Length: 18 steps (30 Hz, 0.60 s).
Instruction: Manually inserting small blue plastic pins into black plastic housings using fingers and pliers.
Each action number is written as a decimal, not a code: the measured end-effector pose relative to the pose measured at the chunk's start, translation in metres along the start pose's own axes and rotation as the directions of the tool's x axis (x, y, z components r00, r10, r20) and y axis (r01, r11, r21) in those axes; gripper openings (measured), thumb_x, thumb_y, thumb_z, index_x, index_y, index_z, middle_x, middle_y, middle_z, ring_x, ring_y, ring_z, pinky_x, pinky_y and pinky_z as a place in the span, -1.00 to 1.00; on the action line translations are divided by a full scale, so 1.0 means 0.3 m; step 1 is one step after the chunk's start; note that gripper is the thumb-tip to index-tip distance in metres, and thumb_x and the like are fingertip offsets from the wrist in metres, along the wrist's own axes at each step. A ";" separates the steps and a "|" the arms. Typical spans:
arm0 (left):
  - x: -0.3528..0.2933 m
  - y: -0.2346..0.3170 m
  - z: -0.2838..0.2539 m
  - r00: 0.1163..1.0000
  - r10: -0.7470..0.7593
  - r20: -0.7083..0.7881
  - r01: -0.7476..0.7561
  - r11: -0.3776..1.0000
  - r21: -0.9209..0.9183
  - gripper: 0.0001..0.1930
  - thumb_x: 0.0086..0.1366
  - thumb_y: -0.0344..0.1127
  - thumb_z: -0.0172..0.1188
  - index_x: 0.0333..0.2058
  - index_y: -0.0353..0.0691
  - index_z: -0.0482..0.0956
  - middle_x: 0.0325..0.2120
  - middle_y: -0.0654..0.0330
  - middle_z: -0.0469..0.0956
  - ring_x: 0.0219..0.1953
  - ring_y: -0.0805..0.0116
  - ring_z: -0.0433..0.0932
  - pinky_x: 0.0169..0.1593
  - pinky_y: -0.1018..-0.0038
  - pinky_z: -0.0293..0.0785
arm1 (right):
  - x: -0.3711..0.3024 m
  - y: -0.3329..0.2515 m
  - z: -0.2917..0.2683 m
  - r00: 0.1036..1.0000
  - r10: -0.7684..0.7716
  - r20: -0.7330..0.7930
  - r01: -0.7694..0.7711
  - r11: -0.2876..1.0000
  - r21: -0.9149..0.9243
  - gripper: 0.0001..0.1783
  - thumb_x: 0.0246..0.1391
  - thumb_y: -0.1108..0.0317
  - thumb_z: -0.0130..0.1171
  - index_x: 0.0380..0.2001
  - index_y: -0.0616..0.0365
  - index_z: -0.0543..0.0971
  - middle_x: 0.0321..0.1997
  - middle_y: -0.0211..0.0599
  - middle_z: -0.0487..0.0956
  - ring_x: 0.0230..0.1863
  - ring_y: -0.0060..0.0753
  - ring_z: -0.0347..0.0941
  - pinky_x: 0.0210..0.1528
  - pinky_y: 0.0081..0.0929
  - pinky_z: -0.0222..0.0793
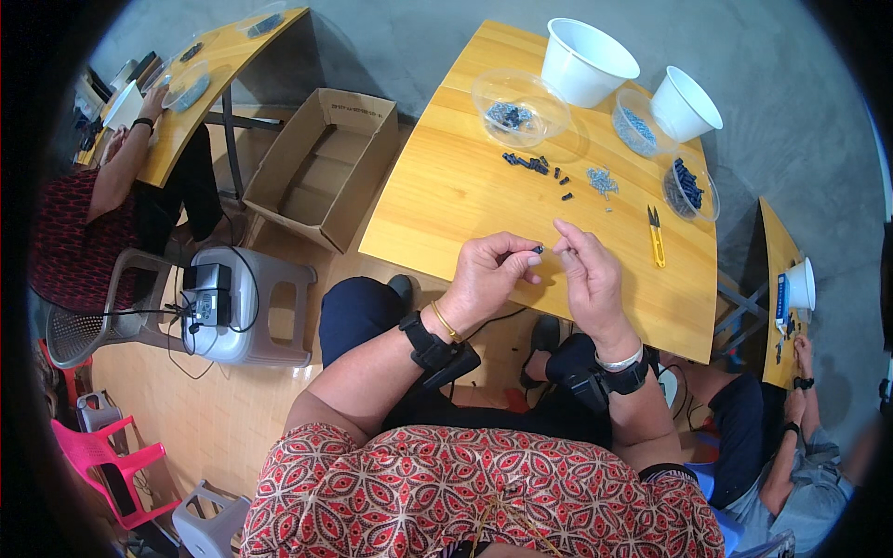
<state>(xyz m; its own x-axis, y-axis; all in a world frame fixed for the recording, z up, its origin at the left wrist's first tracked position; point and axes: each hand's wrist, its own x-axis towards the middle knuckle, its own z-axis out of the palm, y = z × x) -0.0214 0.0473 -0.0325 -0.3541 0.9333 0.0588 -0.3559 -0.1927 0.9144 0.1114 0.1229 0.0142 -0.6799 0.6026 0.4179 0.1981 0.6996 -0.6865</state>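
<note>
Between the thumb and index finger of my left hand (491, 275) is a small black plastic part (538, 249), held just over the table's near edge. My right hand (593, 279) is raised beside it, its fingers drawn together; whatever the fingertips pinch is too small to make out. Beyond my hands lie a pile of black parts (526, 163), a few single ones (566, 196) and a heap of small silvery pieces (603, 182). Yellow-handled thread snips (657, 238) rest to the right on the wooden table (437, 209).
Clear tubs hold mixed pieces (509, 115), silvery pieces (634, 128) and black parts (686, 184). Two white buckets (581, 63) (686, 104) stand behind. An open cardboard box (321, 167) and grey stool (256, 302) are at left. People sit at tables on both sides.
</note>
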 end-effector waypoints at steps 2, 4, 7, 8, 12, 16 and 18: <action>0.005 0.000 0.002 1.000 -0.008 0.005 0.008 1.000 -0.024 -0.93 0.15 -0.53 0.09 -0.38 -0.41 0.51 -0.53 0.19 0.53 -0.52 0.52 0.51 -0.43 0.64 0.45 | -0.001 -0.009 0.000 0.997 -0.077 0.030 0.079 0.994 -0.077 -0.61 -0.06 0.60 -0.04 -0.07 0.24 0.39 -0.36 -0.12 0.44 -0.33 -0.15 0.39 -0.29 -0.39 0.33; 0.013 -0.007 -0.003 0.999 0.017 0.040 -0.016 1.000 -0.016 -0.91 0.16 -0.53 0.08 -0.35 -0.41 0.51 -0.50 0.19 0.52 -0.48 0.46 0.54 -0.40 0.61 0.49 | -0.007 -0.013 0.003 0.986 -0.152 0.062 0.160 0.975 -0.154 -0.55 -0.07 0.61 -0.05 -0.02 0.24 0.36 -0.33 -0.10 0.43 -0.30 -0.11 0.37 -0.25 -0.36 0.32; 0.007 0.010 0.005 1.000 0.004 0.018 -0.006 0.994 0.111 -0.92 0.17 -0.54 0.06 -0.38 -0.41 0.51 -0.51 0.19 0.53 -0.48 0.48 0.53 -0.39 0.61 0.49 | -0.020 -0.010 0.003 0.958 -0.261 0.116 0.283 0.922 -0.264 -0.52 -0.10 0.62 -0.05 -0.01 0.26 0.34 -0.31 -0.09 0.41 -0.27 -0.07 0.33 -0.21 -0.30 0.30; 0.009 0.009 0.006 0.999 0.015 0.033 -0.018 0.994 0.110 -0.92 0.17 -0.54 0.06 -0.38 -0.41 0.51 -0.51 0.19 0.53 -0.48 0.48 0.53 -0.39 0.61 0.49 | -0.028 -0.009 0.009 0.959 -0.257 0.117 0.280 0.924 -0.261 -0.52 -0.10 0.62 -0.05 -0.01 0.26 0.34 -0.31 -0.09 0.41 -0.29 -0.07 0.33 -0.23 -0.30 0.30; 0.000 0.012 0.002 0.999 0.002 0.045 -0.005 0.998 0.055 -0.93 0.17 -0.54 0.06 -0.40 -0.40 0.51 -0.52 0.20 0.53 -0.49 0.51 0.51 -0.38 0.62 0.47 | -0.044 -0.014 0.031 0.979 -0.180 0.093 0.187 0.980 -0.074 -0.52 -0.08 0.61 -0.06 0.00 0.25 0.34 -0.32 -0.10 0.42 -0.30 -0.09 0.33 -0.27 -0.32 0.29; 0.006 -0.010 -0.003 0.997 0.001 0.078 -0.006 0.998 0.064 -0.93 0.16 -0.52 0.09 -0.38 -0.39 0.52 -0.54 0.23 0.52 -0.52 0.51 0.50 -0.39 0.62 0.46 | -0.010 0.063 -0.034 0.999 -0.029 0.043 0.033 0.993 -0.109 -0.68 -0.08 0.57 -0.01 -0.17 0.24 0.44 -0.44 -0.11 0.44 -0.37 -0.11 0.38 -0.30 -0.33 0.31; 0.001 -0.015 -0.009 0.997 -0.007 0.075 0.001 0.997 0.072 -0.92 0.16 -0.52 0.09 -0.37 -0.38 0.52 -0.53 0.23 0.52 -0.52 0.51 0.50 -0.40 0.62 0.46 | 0.043 0.138 -0.055 0.998 0.008 -0.063 -0.019 0.981 -0.192 -0.79 -0.09 0.56 0.01 -0.30 0.23 0.46 -0.48 -0.11 0.45 -0.37 -0.08 0.40 -0.31 -0.31 0.32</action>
<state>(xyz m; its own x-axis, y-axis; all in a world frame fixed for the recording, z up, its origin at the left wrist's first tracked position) -0.0221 0.0477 -0.0376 -0.2855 0.9548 0.0827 -0.2936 -0.1692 0.9408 0.1224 0.1661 0.0010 -0.6326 0.6308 0.4493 0.3431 0.7484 -0.5676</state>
